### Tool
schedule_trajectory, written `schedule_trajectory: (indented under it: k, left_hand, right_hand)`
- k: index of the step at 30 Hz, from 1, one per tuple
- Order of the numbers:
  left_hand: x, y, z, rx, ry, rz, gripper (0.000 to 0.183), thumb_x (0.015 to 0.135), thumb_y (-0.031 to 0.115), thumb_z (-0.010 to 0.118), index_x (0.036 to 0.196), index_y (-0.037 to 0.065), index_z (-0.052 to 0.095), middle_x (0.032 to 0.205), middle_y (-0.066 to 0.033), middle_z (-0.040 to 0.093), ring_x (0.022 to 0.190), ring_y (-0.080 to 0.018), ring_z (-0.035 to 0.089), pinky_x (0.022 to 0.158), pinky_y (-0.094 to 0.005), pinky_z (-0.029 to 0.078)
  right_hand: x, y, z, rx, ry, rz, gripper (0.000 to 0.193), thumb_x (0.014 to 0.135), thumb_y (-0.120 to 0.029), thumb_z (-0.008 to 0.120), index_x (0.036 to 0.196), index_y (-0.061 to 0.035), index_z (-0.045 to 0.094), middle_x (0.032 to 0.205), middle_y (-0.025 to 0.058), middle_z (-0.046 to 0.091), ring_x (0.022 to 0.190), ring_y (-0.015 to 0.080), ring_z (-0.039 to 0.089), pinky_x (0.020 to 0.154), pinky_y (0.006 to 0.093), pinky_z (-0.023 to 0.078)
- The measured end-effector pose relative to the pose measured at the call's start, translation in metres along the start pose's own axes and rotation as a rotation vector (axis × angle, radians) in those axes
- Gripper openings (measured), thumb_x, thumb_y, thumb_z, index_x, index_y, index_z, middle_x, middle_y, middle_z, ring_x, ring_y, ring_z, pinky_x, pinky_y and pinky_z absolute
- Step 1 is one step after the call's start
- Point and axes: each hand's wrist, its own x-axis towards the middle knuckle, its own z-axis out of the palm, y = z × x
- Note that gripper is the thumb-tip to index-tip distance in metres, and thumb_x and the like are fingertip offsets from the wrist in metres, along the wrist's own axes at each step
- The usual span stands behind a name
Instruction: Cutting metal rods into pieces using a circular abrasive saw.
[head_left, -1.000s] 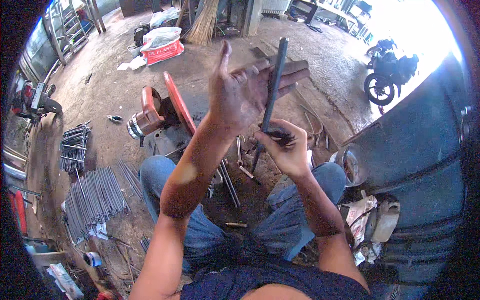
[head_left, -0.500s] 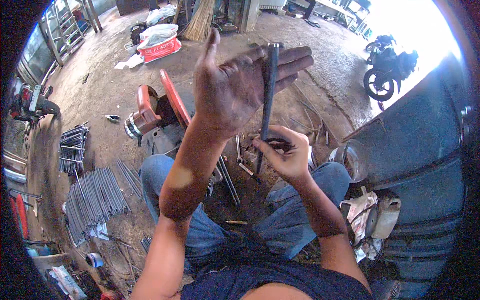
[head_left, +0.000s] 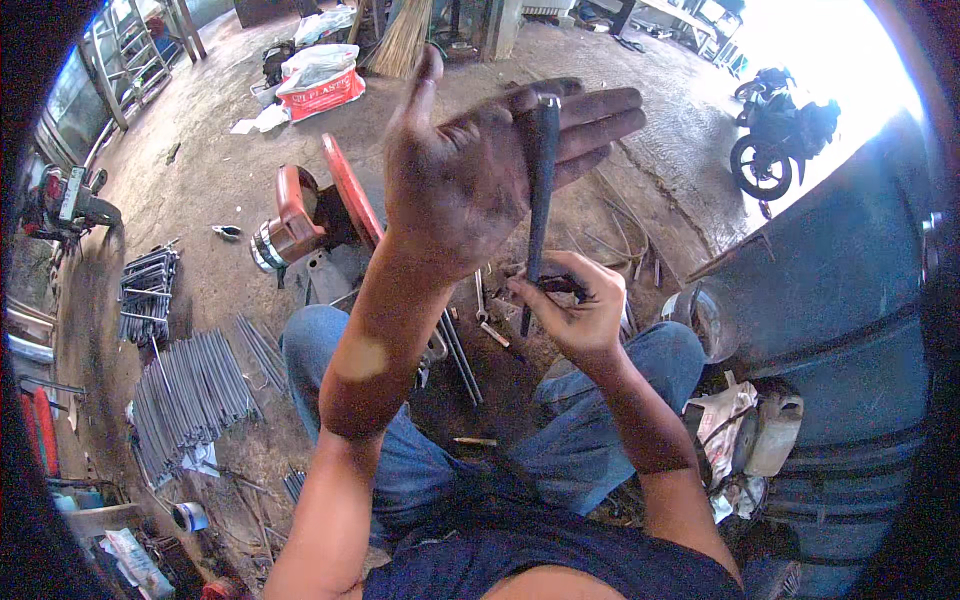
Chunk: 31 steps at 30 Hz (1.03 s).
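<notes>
A dark metal rod (head_left: 541, 190) stands nearly upright in front of me, its pale end at the top. Low on the rod, my right hand (head_left: 585, 315) is closed, pinching it between thumb and fingers. My left hand (head_left: 460, 185) is open, palm showing and thumb up. Its fingers stretch out to the right behind the rod's upper part, which seems to lie against them. Below the hands, a wrench (head_left: 482, 298) and a pair of thin rods (head_left: 460, 360) are on the floor between my knees.
An orange cut-off saw (head_left: 300, 215) stands just beyond my left knee. Piles of cut rods (head_left: 195, 395) lie at the left, with another bundle (head_left: 148, 295) farther off. A blue metal drum (head_left: 830, 330) takes up the right side. A motorcycle (head_left: 775, 140) is parked at the far right.
Both hands and the rod have shifted slightly to the right. The rod's top end sits a little lower, while the right hand keeps its pinch and the left stays outstretched.
</notes>
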Motion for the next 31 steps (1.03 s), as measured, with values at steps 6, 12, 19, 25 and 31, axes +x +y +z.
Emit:
schedule_trajectory:
  k: [6,12,19,25,31]
  left_hand:
    - [-0.005,0.004,-0.001,-0.093,-0.068,-0.030,0.088,0.083,0.064,0.008,0.122,-0.009,0.037,0.130,-0.0312,0.033,0.124,-0.0431,0.029,0.106,-0.0454,0.015]
    - [-0.002,0.002,-0.001,-0.030,-0.026,-0.008,0.088,0.084,0.063,0.008,0.123,-0.011,0.034,0.131,-0.0320,0.031,0.125,-0.0432,0.028,0.106,-0.0450,0.015]
    - [-0.004,0.003,-0.001,-0.048,-0.024,0.008,0.090,0.084,0.063,0.006,0.124,-0.014,0.030,0.131,-0.0324,0.030,0.124,-0.0438,0.029,0.106,-0.0450,0.017]
    - [-0.006,0.004,-0.001,-0.062,-0.064,0.008,0.090,0.084,0.062,0.005,0.124,-0.015,0.029,0.131,-0.0325,0.029,0.125,-0.0434,0.028,0.106,-0.0442,0.017]
    - [-0.010,0.010,-0.005,-0.241,-0.173,-0.064,0.090,0.084,0.062,0.004,0.125,-0.014,0.028,0.132,-0.0322,0.029,0.125,-0.0426,0.027,0.107,-0.0439,0.016]
  right_hand:
    - [0.000,-0.001,0.001,-0.023,0.032,-0.047,0.024,0.065,-0.010,0.073,0.084,-0.0012,0.062,0.072,0.0102,0.064,0.064,0.0166,0.063,0.060,0.0263,0.049]
    - [-0.002,-0.002,0.001,-0.074,0.050,-0.052,0.023,0.065,-0.010,0.073,0.083,-0.0018,0.061,0.072,0.0095,0.062,0.064,0.0180,0.063,0.059,0.0272,0.049]
    - [-0.003,0.001,0.004,-0.072,0.089,-0.113,0.024,0.063,-0.009,0.073,0.081,-0.0021,0.060,0.071,0.0098,0.061,0.063,0.0213,0.062,0.057,0.0286,0.048]
    - [-0.006,0.001,0.004,-0.093,0.103,-0.131,0.027,0.061,-0.009,0.074,0.080,-0.0009,0.058,0.070,0.0107,0.059,0.063,0.0224,0.061,0.056,0.0296,0.048]
    - [-0.004,-0.003,0.004,-0.093,0.140,-0.189,0.028,0.059,-0.008,0.080,0.074,0.0002,0.058,0.066,0.0090,0.059,0.058,0.0166,0.058,0.056,0.0255,0.045]
